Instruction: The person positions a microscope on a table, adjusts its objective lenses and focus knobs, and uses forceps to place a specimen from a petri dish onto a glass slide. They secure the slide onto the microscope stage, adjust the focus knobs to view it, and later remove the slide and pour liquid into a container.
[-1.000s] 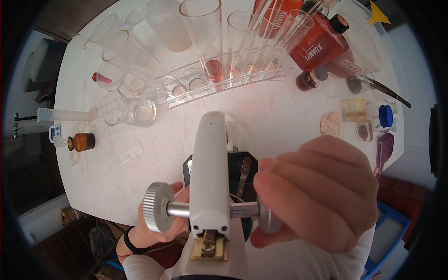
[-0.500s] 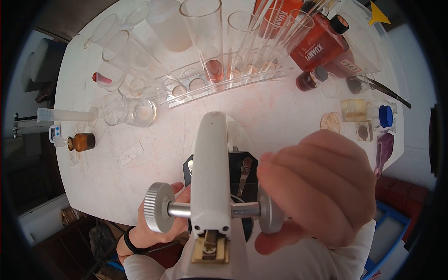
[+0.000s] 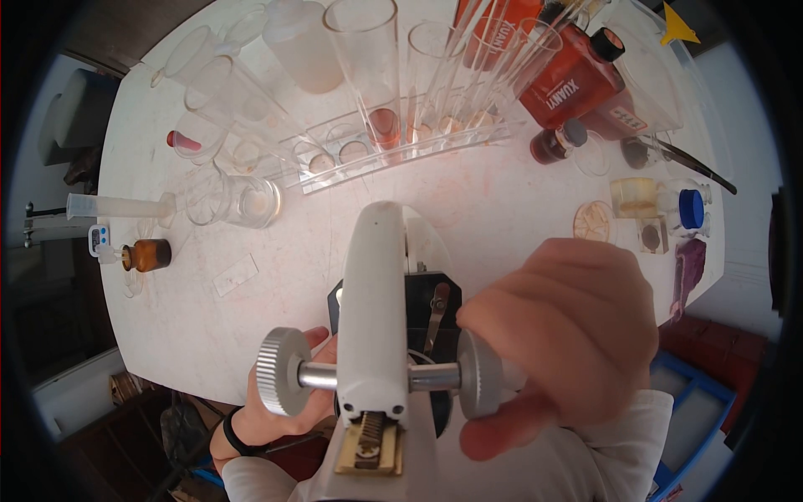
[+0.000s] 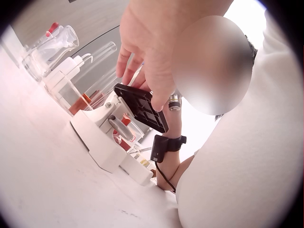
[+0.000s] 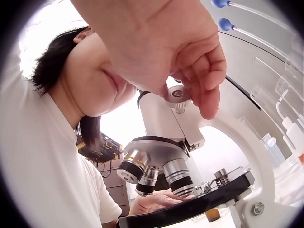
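A white microscope with a metal focus knob on its right side stands at the near part of the table. My right hand has its fingers and thumb around this knob; the right wrist view shows the hand curled at the knob. The left hand is partly behind the left knob. In the left wrist view that hand holds the edge of the black stage, thumb on the underside, fingers over the top. Objectives hang above the stage.
Behind the microscope is a clear rack with glass tubes. At the left are a glass beaker, a measuring cylinder and a brown bottle. Red bottles and a blue-capped bottle stand at the right.
My right hand has turned and shifted slightly around the right knob, with its thumb a little lower. The microscope's upper part has tilted or shifted very slightly left. The left hand looks nearly unchanged.
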{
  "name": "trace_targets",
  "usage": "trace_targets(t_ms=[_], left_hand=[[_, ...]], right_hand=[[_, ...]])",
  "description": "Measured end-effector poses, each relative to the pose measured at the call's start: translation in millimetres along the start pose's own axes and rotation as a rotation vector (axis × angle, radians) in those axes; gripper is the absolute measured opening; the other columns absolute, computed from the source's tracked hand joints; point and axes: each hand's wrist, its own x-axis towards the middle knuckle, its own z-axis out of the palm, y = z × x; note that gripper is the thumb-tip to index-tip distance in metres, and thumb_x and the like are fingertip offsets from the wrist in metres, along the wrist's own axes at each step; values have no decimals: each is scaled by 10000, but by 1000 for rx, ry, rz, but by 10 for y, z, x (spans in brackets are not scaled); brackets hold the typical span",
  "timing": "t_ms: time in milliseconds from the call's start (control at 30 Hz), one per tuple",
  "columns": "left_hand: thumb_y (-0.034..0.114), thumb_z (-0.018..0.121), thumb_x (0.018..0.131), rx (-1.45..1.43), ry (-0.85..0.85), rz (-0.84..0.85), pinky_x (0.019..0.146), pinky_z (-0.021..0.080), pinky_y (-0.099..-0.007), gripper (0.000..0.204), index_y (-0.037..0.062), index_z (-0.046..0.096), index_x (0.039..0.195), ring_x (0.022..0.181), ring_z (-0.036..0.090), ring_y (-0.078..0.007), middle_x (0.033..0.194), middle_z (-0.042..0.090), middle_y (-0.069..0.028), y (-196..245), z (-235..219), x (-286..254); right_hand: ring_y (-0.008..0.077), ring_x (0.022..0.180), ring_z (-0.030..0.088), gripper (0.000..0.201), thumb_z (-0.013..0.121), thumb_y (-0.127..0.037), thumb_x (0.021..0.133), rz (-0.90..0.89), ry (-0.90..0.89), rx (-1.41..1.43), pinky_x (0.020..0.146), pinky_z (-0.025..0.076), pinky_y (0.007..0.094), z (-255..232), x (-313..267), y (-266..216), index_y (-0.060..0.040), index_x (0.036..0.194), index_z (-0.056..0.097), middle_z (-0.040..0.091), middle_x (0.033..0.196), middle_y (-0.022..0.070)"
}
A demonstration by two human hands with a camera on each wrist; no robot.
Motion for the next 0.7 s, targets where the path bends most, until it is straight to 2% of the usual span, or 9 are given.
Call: trace_targets(t_ms=[167, 233, 367, 433, 700], left_hand=[[-49, 590, 739, 46, 37, 34, 654, 545, -291, 414, 59, 520, 1132, 906, 616, -198, 1131, 572, -73, -11, 11, 2], [-46, 590, 737, 67, -2, 55, 645, 543, -284, 424, 59, 520, 1141, 908, 618, -192, 1143, 565, -72, -14, 9, 6], [-56, 586, 732, 17, 7, -19, 642, 541, -274, 445, 63, 518, 1155, 905, 619, -176, 1157, 555, -69, 25, -12, 31], [-55, 582, 734, 99, -1, 35, 640, 540, -269, 452, 69, 517, 1164, 906, 620, -170, 1167, 548, -70, 8, -7, 27], [-29, 578, 740, 51, 4, 44, 638, 543, -274, 399, 65, 546, 1127, 870, 622, -180, 1138, 566, -72, -8, -1, -18]], right_hand=[[196, 411, 497, 615, 619, -574, 668, 78, -112, 133, 394, 360, 263, -57, 3, 18, 37, 729, 575, 544, 556, 84], [191, 408, 495, 617, 632, -574, 651, 89, -129, 158, 391, 358, 264, -55, 6, 29, 35, 728, 576, 543, 558, 82], [192, 410, 499, 620, 657, -562, 624, 69, -74, 168, 389, 360, 263, -6, 5, 32, 42, 738, 580, 552, 573, 87], [193, 414, 503, 620, 663, -557, 618, 55, -37, 150, 389, 363, 264, 18, 6, 30, 46, 741, 582, 558, 580, 91], [207, 437, 526, 590, 650, -509, 666, -41, 36, 86, 409, 400, 273, 37, 24, 41, 70, 751, 578, 581, 605, 120]])
